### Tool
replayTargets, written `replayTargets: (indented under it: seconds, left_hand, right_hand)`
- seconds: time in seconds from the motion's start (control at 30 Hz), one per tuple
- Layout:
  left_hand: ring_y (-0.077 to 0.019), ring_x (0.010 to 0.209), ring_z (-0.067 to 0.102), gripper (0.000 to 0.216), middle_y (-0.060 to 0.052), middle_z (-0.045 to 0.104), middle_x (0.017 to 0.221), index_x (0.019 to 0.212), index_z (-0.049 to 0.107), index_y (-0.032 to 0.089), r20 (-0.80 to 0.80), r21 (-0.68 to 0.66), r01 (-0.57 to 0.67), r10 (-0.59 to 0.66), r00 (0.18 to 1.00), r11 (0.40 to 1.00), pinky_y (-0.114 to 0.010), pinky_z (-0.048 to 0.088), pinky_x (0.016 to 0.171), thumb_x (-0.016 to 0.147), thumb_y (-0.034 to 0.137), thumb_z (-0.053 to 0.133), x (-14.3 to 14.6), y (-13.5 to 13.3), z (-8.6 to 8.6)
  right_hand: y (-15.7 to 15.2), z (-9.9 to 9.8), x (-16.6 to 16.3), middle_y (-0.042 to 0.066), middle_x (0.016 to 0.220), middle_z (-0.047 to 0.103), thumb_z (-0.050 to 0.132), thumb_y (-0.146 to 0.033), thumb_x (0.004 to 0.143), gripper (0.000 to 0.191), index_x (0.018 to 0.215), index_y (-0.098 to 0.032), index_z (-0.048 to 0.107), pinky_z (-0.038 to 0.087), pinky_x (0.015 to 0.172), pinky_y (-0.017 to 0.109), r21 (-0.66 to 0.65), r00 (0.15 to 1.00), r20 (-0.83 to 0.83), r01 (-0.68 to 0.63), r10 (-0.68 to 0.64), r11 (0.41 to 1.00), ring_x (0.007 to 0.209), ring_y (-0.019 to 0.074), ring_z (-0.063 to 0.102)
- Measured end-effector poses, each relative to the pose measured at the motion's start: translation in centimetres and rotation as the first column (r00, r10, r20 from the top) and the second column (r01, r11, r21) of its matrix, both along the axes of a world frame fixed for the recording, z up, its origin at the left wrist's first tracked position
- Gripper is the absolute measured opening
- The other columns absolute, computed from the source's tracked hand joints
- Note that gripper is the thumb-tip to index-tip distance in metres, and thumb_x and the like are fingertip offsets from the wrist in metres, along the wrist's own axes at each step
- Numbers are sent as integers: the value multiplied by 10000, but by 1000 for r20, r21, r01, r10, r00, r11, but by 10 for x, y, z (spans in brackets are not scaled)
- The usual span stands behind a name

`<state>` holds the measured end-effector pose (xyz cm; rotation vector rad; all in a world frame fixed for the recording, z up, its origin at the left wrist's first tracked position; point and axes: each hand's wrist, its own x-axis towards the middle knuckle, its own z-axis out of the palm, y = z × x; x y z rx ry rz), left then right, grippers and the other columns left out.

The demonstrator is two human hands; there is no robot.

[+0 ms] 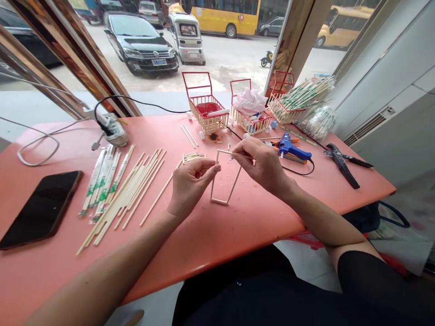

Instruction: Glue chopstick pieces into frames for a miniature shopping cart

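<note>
Between my hands is a narrow four-sided frame of wooden sticks [220,201], its lower end close to the table. My left hand [192,181] pinches its left long side near the top. My right hand [260,165] grips its upper right corner with thumb and fingertips. Just behind my left hand lies a small slatted stick panel [193,156], partly covered by the hand. A single stick [159,194] lies left of that hand, beside a spread of bare wooden chopsticks [127,194]. Right of my right hand rests a blue glue gun [291,148].
Three small stick-built carts stand at the back: one with red contents [209,111], one with a white bag [250,106], one full of wrapped chopsticks [292,102]. Black-handled cutters [341,163] lie right. Leftward are wrapped chopsticks [105,179], a phone [41,208] and a power plug [112,129] with cables.
</note>
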<state>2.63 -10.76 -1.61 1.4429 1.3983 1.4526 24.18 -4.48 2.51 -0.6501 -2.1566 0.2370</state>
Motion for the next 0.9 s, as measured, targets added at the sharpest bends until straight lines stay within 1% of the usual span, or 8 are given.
replayTargets:
  seconds: [0.1,0.17,0.27,0.37,0.47,0.63,0.9]
  left_hand:
    - [-197,759,724,199,-58,863,883,899,870,219,-58,56,-17,21,998,998,-315,512,709,919,410,820,3,0,-1]
    - [-192,758,729,182,-48,860,862,875,870,222,-59,83,-25,30,998,996,-311,509,712,925,385,806,5,1,-1]
    - [-202,792,763,180,-45,861,844,861,867,218,-21,80,-24,25,999,997,-316,540,755,913,383,815,7,2,-1]
    - [-210,811,778,182,-48,863,844,857,866,213,-29,79,-31,33,999,996,-329,563,788,909,379,811,8,3,-2]
    - [-201,797,769,169,-44,860,831,855,864,215,-35,84,-33,36,999,996,-325,563,771,914,360,800,8,5,-5]
    - [-187,779,749,150,-41,855,820,833,862,222,-13,90,-35,37,999,995,-309,541,724,908,340,809,9,7,-7]
    - [-173,747,713,156,-46,847,811,819,870,220,-25,100,-38,41,999,994,-297,500,679,907,336,815,9,7,-4]
  right_hand:
    - [1,-1,-1,5,859,652,628,-171,1085,194,895,-208,638,422,758,297,11,1000,11,15,-15,1000,779,153,561]
    - [2,-1,-2,11,870,663,624,-178,1086,198,891,-209,632,423,770,304,9,1000,8,21,-21,1000,784,156,559]
    - [4,-2,-2,16,877,671,612,-179,1083,201,885,-212,621,427,787,308,9,1000,4,15,-15,1000,800,163,566]
    - [4,-3,-2,29,885,666,593,-186,1088,206,886,-210,618,435,807,313,-10,1000,9,19,-19,1000,830,174,587]
    - [4,-3,-1,38,887,660,582,-195,1091,208,885,-211,609,439,817,320,-39,1000,17,24,-23,999,851,184,600]
    - [4,-4,0,40,902,659,567,-217,1099,213,887,-217,597,439,834,331,-51,999,24,27,-25,998,856,188,590]
    - [6,-5,-2,29,896,647,587,-205,1077,188,890,-208,609,424,811,312,-30,1000,-3,2,-3,1000,833,171,572]
